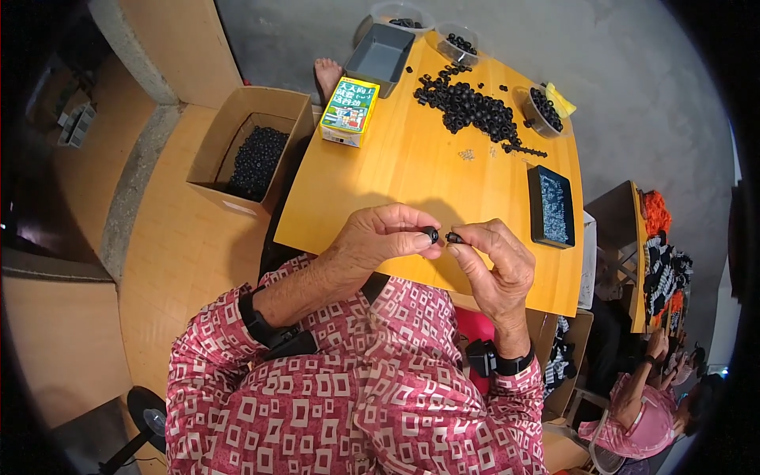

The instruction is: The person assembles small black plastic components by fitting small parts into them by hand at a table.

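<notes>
Above the near edge of the table, my left hand [380, 236] pinches a small round black plastic part [430, 234] between thumb and fingers. Facing it across a narrow gap, a smaller black plastic piece [454, 237] is held between the thumb and forefinger of my right hand [500, 265]. The two pieces appear close but apart. Farther back on the wooden table [372, 198] lies a loose pile of black ring-like parts [475, 111]. Some tiny metal bits [467, 155] lie just in front of the pile. A black tray [536, 214] of small silvery pieces stands to the right.
A yellow-green printed box [348, 119] and an empty grey bin [378, 55] stand at the table's left back. Clear tubs [457, 55] of black parts sit along the far side. An open cardboard box [207, 154] of black parts is left; another person [637, 412] sits at lower right.
</notes>
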Motion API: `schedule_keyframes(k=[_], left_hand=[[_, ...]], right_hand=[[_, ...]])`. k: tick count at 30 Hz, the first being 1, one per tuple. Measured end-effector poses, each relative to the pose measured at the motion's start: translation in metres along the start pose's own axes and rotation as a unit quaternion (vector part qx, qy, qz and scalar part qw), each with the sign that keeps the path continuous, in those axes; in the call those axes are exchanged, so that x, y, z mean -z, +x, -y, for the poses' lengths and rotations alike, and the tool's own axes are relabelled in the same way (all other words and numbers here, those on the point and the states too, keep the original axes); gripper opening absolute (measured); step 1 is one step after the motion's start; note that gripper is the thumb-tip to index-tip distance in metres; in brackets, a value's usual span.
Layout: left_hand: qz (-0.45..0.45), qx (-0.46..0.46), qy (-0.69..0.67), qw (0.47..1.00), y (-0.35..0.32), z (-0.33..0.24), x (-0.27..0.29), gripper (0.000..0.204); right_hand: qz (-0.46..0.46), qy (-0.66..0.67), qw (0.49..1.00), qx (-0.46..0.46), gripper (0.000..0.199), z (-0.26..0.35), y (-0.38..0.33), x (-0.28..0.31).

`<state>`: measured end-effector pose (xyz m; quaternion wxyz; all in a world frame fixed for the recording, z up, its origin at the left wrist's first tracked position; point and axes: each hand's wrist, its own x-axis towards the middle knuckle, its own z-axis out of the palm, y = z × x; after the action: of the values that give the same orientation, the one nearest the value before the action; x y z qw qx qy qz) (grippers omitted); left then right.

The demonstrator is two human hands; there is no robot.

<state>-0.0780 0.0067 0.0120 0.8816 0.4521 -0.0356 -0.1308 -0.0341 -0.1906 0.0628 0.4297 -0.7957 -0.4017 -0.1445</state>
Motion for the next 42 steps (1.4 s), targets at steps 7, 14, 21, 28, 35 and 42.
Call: schedule_keyframes(k=[7, 14, 21, 28, 35, 42], left_hand=[[0.012, -0.01, 0.013, 1.0, 0.0, 0.002, 0.001, 0.028], [0.015, -0.02, 0.032, 0.999, -0.001, 0.002, 0.0, 0.028], [0.006, -0.002, 0.057, 0.998, -0.001, 0.001, 0.002, 0.028], [-0.003, 0.005, 0.053, 0.999, 0.0, 0.004, 0.005, 0.03], [-0.018, 0.039, 0.05, 0.998, 0.002, 0.009, 0.004, 0.03], [-0.009, 0.037, 0.089, 0.995, 0.003, 0.008, 0.005, 0.029]], right_hand=[[0.029, -0.024, 0.999, 0.029, 0.019, -0.001, 0.002, 0.003], [0.053, -0.058, 0.996, 0.045, 0.02, 0.004, 0.004, 0.003], [0.088, -0.116, 0.985, 0.094, 0.022, 0.007, 0.009, 0.004], [0.11, -0.068, 0.989, 0.078, 0.024, -0.005, 0.007, 0.002], [0.092, -0.101, 0.985, 0.102, 0.029, -0.012, 0.0, -0.008], [0.108, -0.102, 0.983, 0.104, 0.034, -0.015, -0.006, -0.013]])
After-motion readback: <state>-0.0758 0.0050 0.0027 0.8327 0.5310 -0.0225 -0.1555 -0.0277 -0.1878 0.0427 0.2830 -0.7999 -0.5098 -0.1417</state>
